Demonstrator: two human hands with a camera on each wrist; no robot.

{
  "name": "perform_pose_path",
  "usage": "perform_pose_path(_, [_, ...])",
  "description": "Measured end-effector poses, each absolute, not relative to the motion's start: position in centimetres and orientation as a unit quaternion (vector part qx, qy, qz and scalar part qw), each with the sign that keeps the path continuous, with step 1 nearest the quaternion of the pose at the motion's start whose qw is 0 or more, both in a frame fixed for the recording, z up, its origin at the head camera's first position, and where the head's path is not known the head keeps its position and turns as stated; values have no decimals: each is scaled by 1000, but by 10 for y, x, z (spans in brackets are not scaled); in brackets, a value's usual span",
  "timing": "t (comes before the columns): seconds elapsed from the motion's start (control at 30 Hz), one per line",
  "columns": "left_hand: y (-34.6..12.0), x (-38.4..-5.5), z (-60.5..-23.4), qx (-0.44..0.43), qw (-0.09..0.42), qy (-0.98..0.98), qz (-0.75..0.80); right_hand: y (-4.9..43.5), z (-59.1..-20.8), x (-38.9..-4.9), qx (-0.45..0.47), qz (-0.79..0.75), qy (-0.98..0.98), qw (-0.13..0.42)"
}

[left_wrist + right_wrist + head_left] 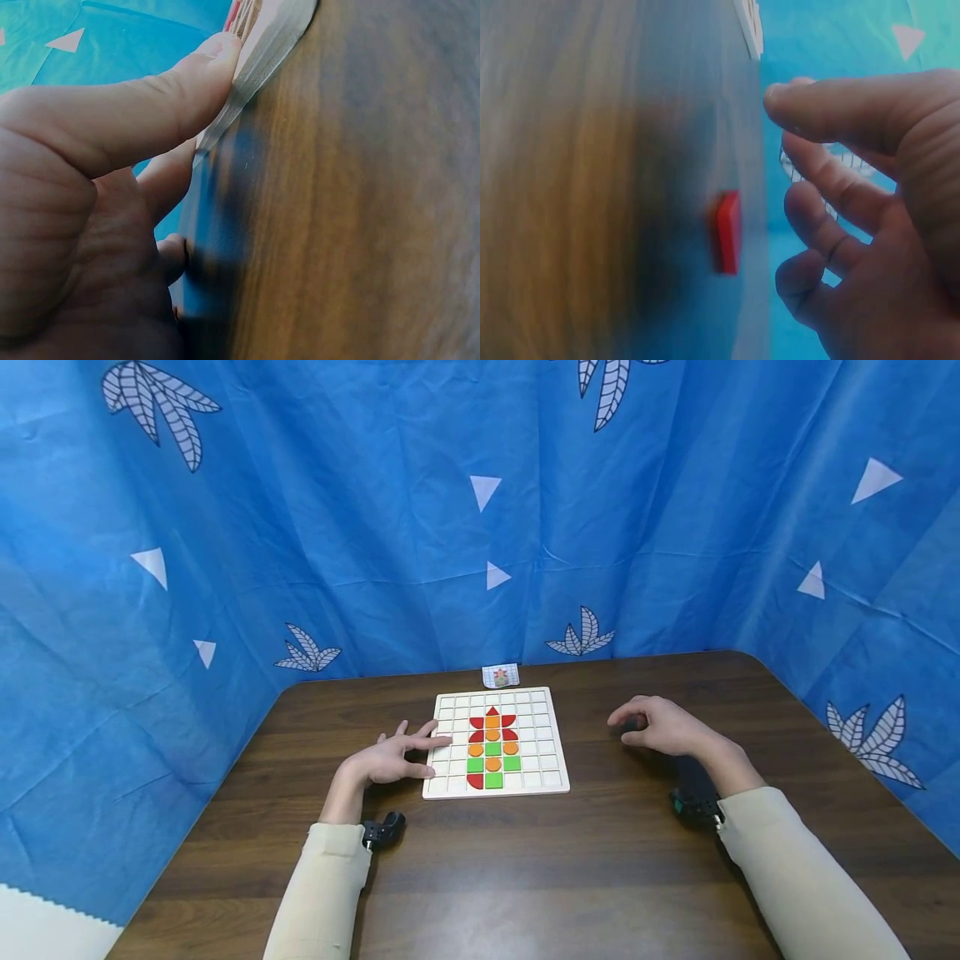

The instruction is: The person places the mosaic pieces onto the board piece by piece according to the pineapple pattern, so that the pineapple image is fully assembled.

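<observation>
A white grid board (540, 752) lies on the table with red, orange and green flat pieces (492, 749) arranged in its middle columns. My left hand (390, 758) rests at the board's left side, fingers spread, with the index finger and thumb over its edge. In the left wrist view the thumb (150, 105) touches the board's rim. To the right of the board my right hand (663, 727) hovers over the table, fingers loosely bent and holding nothing. A red piece (728, 232) lies on the table below it in the right wrist view, hidden in the head view.
A small paper card (500, 676) with a printed grid pattern lies behind the board. The dark wooden table (525, 877) runs back to a blue curtain (450, 485) that surrounds it on the far side and both flanks. Each wrist wears a black camera (384, 831).
</observation>
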State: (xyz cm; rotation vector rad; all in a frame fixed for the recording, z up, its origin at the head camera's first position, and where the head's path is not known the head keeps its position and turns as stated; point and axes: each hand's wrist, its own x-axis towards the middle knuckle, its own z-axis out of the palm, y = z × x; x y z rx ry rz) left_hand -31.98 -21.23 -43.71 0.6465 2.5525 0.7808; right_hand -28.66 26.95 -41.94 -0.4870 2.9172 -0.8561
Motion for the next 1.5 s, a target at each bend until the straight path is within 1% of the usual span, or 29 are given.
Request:
perform_pose_path(0.2, [-212, -321, -437, 230, 197, 912, 276, 286, -421, -286, -149, -280, 948, 38])
perform_pose_path(0.47, [-211, -320, -435, 227, 197, 912, 278, 301, -418, -284, -153, -280, 942, 101])
perform_pose_path(0.67, [-212, -319, -435, 228, 197, 914, 272, 302, -418, -283, -116, -289, 942, 124])
perform_pose_path(0.93, [-212, -319, -434, 228, 196, 914, 274, 300, -418, -281, -83, -292, 945, 121])
perform_pose_path(1.3, [-212, -319, -435, 230, 195, 913, 273, 300, -417, -281, -91, -278, 949, 113])
perform_pose_path(1.5, [-213, -320, -436, 237, 197, 910, 278, 306, -413, -278, -145, -269, 946, 112])
